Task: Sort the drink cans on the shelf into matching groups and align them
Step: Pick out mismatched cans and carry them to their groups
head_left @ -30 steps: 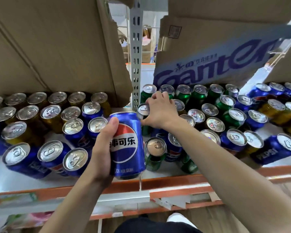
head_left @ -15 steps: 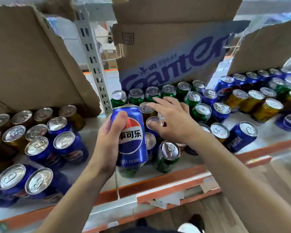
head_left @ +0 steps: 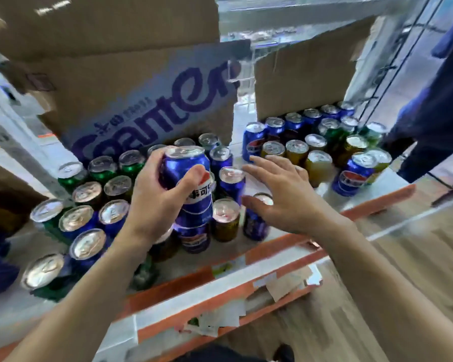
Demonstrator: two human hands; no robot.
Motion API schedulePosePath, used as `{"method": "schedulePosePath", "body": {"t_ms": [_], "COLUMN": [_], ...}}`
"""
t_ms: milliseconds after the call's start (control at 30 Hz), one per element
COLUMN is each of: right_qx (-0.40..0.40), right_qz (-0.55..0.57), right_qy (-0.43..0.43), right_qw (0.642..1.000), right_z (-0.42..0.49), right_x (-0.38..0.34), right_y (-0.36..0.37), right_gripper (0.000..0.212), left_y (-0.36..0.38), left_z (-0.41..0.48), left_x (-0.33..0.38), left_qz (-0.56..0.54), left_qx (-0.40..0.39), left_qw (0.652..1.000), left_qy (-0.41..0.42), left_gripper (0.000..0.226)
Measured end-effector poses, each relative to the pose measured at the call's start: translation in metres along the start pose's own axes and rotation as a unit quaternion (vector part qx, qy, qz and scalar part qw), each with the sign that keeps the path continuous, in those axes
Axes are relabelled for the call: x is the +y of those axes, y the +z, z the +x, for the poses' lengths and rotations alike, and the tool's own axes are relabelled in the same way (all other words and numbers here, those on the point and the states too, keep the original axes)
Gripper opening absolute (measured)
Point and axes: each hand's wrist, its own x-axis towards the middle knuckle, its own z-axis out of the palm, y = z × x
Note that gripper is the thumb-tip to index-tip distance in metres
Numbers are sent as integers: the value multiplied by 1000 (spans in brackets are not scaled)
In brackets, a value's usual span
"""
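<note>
My left hand (head_left: 154, 199) grips a blue Pepsi can (head_left: 187, 181) and holds it upright above the cans in the middle of the shelf (head_left: 272, 252). My right hand (head_left: 285, 194) hovers to its right with fingers spread and nothing in it, just above a blue can (head_left: 255, 223) and next to another blue can (head_left: 232, 180). A gold can (head_left: 225, 218) stands between the hands. Green cans (head_left: 102, 169) fill the back left. Blue cans (head_left: 254, 138) and gold cans (head_left: 296, 152) stand in a mixed group on the right.
Cardboard boxes hang low over the shelf: a printed one (head_left: 147, 111) at centre and a plain one (head_left: 304, 82) to the right. A grey slotted upright (head_left: 19, 152) stands on the left. A person in dark blue (head_left: 434, 121) stands at the right. Wooden floor lies below.
The view has swung to the right. My left hand has carried the Pepsi can rightwards over the centre cans. My right hand has lifted off the cans and spread its fingers.
</note>
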Motion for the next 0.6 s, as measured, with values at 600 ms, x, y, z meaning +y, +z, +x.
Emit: {"method": "schedulePosePath", "body": {"t_ms": [600], "right_qx": [2], "right_qz": [22], "right_qy": [56], "right_qw": [998], "right_z": [-62], "right_x": [192], "right_y": [-59], "right_gripper": [68], "left_y": [219], "left_z": [49], "left_x": [5], "left_qz": [301], "left_qx": [-31], "left_qw": [951], "left_qy": [60], "left_gripper": [62]}}
